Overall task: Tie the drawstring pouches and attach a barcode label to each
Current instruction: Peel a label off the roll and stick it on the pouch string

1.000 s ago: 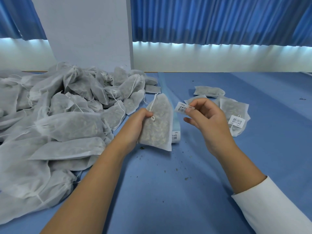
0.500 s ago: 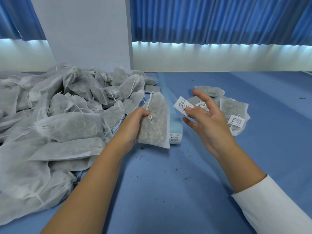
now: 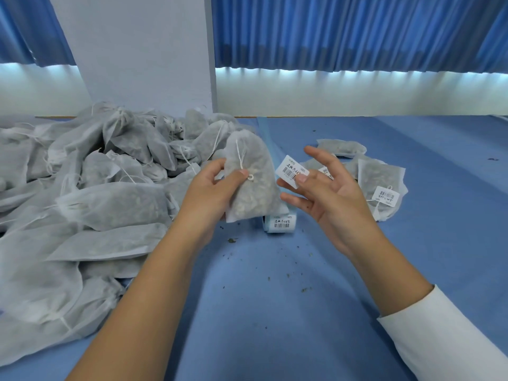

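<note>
My left hand (image 3: pixel 211 188) grips a grey drawstring pouch (image 3: pixel 253 188) upright above the blue table, thumb pressing on its white string near the knot. My right hand (image 3: pixel 327 188) hovers just right of the pouch with fingers spread. A white barcode label (image 3: pixel 291 171) clings to one fingertip and is not pinched. The label's edge is close to the pouch's right side.
A big pile of grey pouches (image 3: pixel 82 202) fills the left of the table. Behind the held pouch lies a label roll (image 3: pixel 280 222). Labelled pouches (image 3: pixel 382 185) lie at the right. Small crumbs dot the blue cloth (image 3: pixel 275 298).
My left hand has raised and tilted the pouch more upright. My right hand went from pinching the label to spread fingers and moved it closer to the pouch.
</note>
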`<action>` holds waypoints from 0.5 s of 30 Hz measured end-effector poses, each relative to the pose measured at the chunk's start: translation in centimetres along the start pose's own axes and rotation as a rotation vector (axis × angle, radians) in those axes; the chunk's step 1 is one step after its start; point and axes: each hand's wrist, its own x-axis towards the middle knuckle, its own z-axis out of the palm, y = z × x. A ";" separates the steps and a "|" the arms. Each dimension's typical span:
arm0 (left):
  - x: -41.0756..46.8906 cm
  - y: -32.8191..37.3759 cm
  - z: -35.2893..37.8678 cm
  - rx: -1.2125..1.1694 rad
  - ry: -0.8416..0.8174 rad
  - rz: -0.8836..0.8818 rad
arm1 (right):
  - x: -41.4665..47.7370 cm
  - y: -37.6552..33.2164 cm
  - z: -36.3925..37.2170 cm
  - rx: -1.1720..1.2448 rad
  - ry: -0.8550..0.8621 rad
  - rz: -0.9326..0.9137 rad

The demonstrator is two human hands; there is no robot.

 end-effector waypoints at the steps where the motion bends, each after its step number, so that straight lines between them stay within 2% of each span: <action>1: -0.1 0.1 0.1 0.017 0.006 -0.010 | 0.0 0.0 0.0 -0.007 -0.009 -0.007; 5: -0.4 0.3 0.5 0.104 0.005 -0.036 | -0.2 -0.1 0.3 0.000 -0.046 -0.045; 10: -1.5 0.6 1.4 0.212 -0.081 0.002 | -0.5 -0.5 0.9 0.024 -0.083 -0.046; 15: -2.2 1.0 2.1 0.265 -0.167 -0.023 | -0.3 -0.4 0.8 0.014 -0.031 -0.032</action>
